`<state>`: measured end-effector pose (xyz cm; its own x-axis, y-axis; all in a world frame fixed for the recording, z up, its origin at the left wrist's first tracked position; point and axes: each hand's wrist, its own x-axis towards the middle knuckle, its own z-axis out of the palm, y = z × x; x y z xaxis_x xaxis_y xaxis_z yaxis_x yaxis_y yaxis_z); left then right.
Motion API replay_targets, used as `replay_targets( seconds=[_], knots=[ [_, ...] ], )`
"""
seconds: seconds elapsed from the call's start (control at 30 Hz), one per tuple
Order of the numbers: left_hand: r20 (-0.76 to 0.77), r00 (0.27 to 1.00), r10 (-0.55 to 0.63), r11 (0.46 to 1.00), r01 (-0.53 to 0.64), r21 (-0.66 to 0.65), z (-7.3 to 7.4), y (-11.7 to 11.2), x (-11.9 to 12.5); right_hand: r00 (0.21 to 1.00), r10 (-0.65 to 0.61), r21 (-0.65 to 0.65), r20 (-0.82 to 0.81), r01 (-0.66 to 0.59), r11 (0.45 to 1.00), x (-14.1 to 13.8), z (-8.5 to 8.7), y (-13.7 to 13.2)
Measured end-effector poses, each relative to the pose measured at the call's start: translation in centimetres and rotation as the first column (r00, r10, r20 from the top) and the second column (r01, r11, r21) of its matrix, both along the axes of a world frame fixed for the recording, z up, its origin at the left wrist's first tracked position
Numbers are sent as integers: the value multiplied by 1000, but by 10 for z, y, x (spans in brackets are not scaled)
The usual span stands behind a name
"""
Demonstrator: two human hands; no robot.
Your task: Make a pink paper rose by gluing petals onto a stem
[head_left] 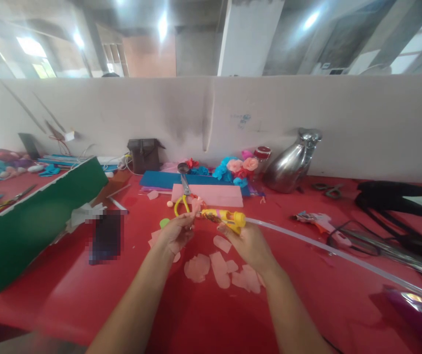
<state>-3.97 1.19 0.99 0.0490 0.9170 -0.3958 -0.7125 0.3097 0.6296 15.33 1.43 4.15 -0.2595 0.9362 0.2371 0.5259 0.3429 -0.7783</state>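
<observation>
My right hand [249, 243] is wrapped round the handle of a yellow glue gun [225, 216], its nozzle pointing left. A long translucent glue stick [299, 236] trails from the gun's back end toward the right. With fingers pinched, my left hand [177, 233] holds a small pink paper piece [196, 204] close to the nozzle. Just behind it lie yellow-handled scissors [182, 204]. Cut pink paper petals [220, 270] are scattered on the red table below my hands. A folded pink paper sheet [218, 195] rests on a blue sheet [196, 180].
Paper flowers [238, 167] and a steel jug [292, 162] stand at the back. On the right are another glue gun [328, 226], a black strapped item [395, 206] and dark scissors [328, 189]. A green board [37, 226] stands upright on the left, beside a blurred-out dark object [105, 238].
</observation>
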Motion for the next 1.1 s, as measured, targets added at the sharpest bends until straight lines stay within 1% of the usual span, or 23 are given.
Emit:
replay_targets(
  seconds=[0.23,0.57,0.7,0.77,0.83,0.9,0.93,1.0,1.07,1.1],
  knots=[
    [2,1000,-6,1000,6,-9,2,0,1,998,-17,10,64,16,1000,-1,1,0],
    [-4,999,-31,999,31,26,-2,0,0,1000,21,13,21,-21,1000,-2,2,-1],
    [0,1000,-26,1000,26,14,-3,0,-1,1000,-8,-13,25,8,1000,5,2,2],
    [-8,1000,-12,1000,12,5,-3,0,-1,998,-54,-75,42,57,996,14,1,8],
    [-16,1000,-3,1000,3,3,-3,0,-1,990,-127,-196,68,138,971,27,-3,16],
    [-18,1000,-11,1000,11,16,-2,-1,0,961,-258,-317,96,275,907,42,-10,26],
    [-20,1000,-14,1000,15,25,-2,-2,0,943,-311,-347,117,332,877,51,-14,30],
    [-29,999,-19,999,20,36,0,-3,2,907,-381,-363,180,421,831,67,-24,38],
    [-31,999,-21,999,22,40,2,-5,3,853,-426,-303,302,509,805,83,-32,44],
    [-28,999,-26,999,27,44,2,-5,4,814,-441,-246,377,547,800,90,-35,46]
  ],
)
